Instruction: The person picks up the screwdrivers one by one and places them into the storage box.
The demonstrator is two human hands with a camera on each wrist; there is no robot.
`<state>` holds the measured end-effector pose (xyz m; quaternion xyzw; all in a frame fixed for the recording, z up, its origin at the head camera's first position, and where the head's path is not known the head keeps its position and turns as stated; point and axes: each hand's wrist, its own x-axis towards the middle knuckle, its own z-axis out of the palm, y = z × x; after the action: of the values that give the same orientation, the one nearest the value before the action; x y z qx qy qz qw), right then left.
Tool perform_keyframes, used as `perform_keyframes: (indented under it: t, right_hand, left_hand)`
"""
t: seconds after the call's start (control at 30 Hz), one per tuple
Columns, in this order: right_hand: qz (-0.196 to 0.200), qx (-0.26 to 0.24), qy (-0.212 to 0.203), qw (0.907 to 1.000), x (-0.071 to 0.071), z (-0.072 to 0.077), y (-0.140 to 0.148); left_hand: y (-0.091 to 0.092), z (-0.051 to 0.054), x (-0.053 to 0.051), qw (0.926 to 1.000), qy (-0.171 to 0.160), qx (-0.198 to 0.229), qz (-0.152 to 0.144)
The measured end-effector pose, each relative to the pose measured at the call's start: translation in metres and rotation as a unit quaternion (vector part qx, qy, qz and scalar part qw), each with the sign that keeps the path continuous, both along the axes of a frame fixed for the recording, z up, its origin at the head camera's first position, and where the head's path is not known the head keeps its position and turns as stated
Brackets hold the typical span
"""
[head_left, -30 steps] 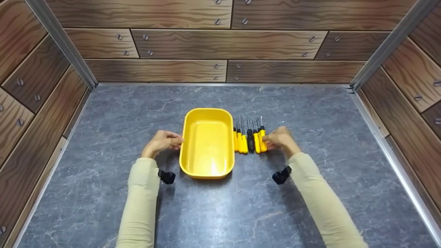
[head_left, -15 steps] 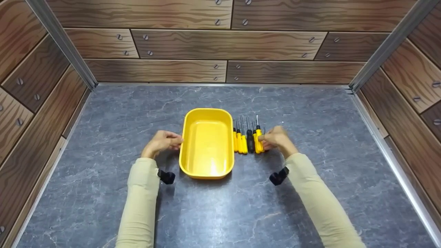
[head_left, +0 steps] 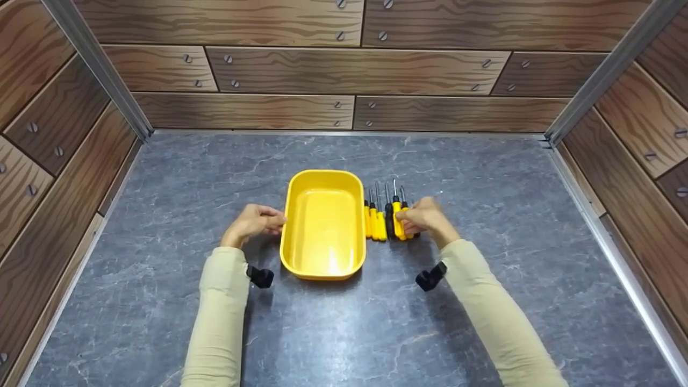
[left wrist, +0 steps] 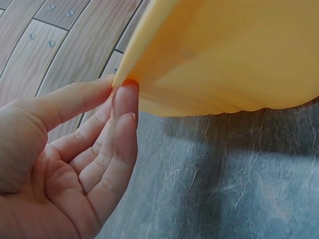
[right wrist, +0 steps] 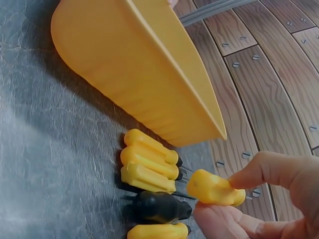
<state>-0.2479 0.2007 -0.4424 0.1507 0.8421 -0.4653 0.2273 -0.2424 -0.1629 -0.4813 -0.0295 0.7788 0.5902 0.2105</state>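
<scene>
Left of centre, the left hand [head_left: 252,220] has its grip clamped on the yellow bin [head_left: 322,228] at mid-frame, by its rim. Just right of it, screwdrivers [head_left: 373,219] lie in a row; the right hand [head_left: 426,216] pinches one yellow screwdriver [right wrist: 207,187].

The left cuff [head_left: 223,263] is pale yellow-green, plain and a little loose. Just beyond it, the left hand [head_left: 252,220] is bare. On the cuff's inner side sits a small, blocky black device [head_left: 261,277]. Behind the cuff, the left sleeve [head_left: 215,328] is of the same pale cloth, long and softly creased. Across from the cuff, the right sleeve [head_left: 492,303] matches in colour, with a second black device [head_left: 430,277] and a bare right hand [head_left: 426,217].
</scene>
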Motion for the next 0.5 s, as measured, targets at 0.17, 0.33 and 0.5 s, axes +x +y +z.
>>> perform_keyframes:
  t: [0.17,0.33,0.5]
  right_hand:
    - [0.001,0.02,0.006,0.9998,0.001,0.001,-0.004]
    - [-0.002,0.026,0.008,0.9996,0.002,0.003,-0.008]
    - [-0.013,0.021,0.006,0.9997,0.002,0.005,-0.014]
  left_hand:
    - [0.001,0.0,0.0,1.0,-0.001,-0.003,0.0]
    - [0.0,0.0,0.0,1.0,-0.001,-0.002,-0.003]
    - [0.0,0.0,-0.001,1.0,0.0,0.004,-0.005]
